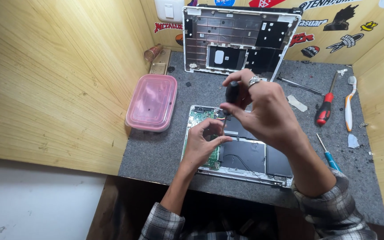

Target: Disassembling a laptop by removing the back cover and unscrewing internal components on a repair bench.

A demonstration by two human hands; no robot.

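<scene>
We have the opened laptop (238,153) lying near the front edge of the grey mat (156,151), its bottom cover (238,40) already off and propped against the back wall — so the opening-up looks done. Our right hand (263,111) has its fingers closed round the black handle of a screwdriver (232,94), tip pointing down at the green circuit board (203,122) in the laptop's left part. Our left hand (203,144) rests on that board, fingers curled loosely by the shaft, gripping nothing we can make out. We judge the inner screws are in hand — the board and black battery panels remain seated. A pink lidded box (152,102) sits at the mat's left edge; a red-handled screwdriver (324,109) lies at its right edge.
</scene>
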